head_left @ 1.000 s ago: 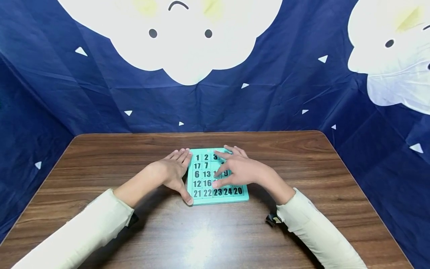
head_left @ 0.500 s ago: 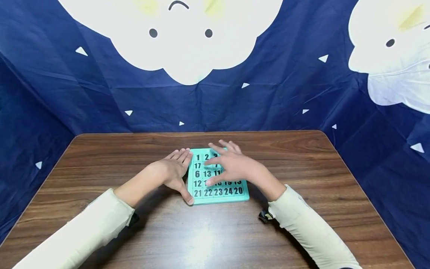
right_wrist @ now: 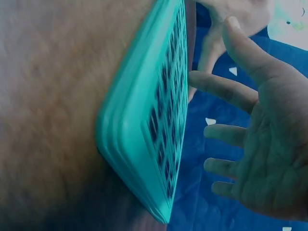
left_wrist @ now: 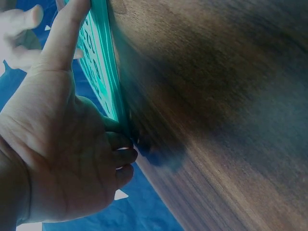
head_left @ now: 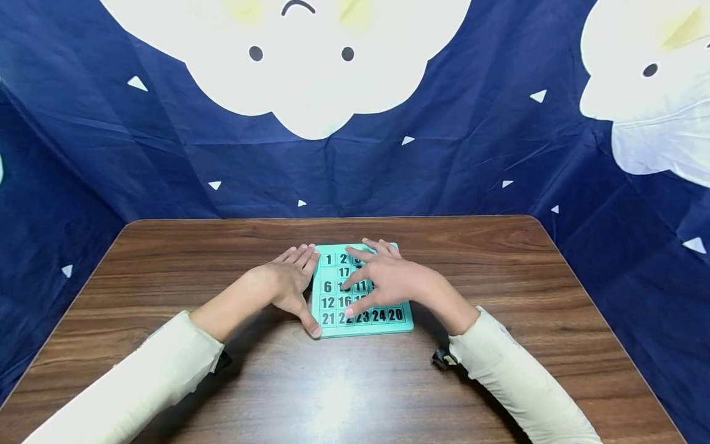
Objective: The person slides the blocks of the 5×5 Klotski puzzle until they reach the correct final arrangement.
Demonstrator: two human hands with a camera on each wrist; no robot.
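A turquoise sliding number puzzle (head_left: 328,303) with black-numbered tiles lies flat on the wooden table. At the left end of its second row is a blank gap (head_left: 328,272), with tile 17 (head_left: 344,272) just right of it. My left hand (head_left: 283,285) rests along the puzzle's left edge, fingers straight at the far corner and thumb at the near corner. My right hand (head_left: 391,277) spreads over the puzzle's right part, hiding several tiles, its index fingertip over the third row. In the right wrist view, the right fingers (right_wrist: 224,91) extend loosely above the numbered face.
The brown wooden table (head_left: 222,388) surrounds the puzzle, with a glare spot near its front. A dark blue cloth (head_left: 266,160) with white clouds hangs behind the table's far edge and along both sides.
Tile 7 and then tile 17 have slid one place right, so the gap is now at the row's left end. My right hand shifted left, then slightly nearer. The left hand stayed put.
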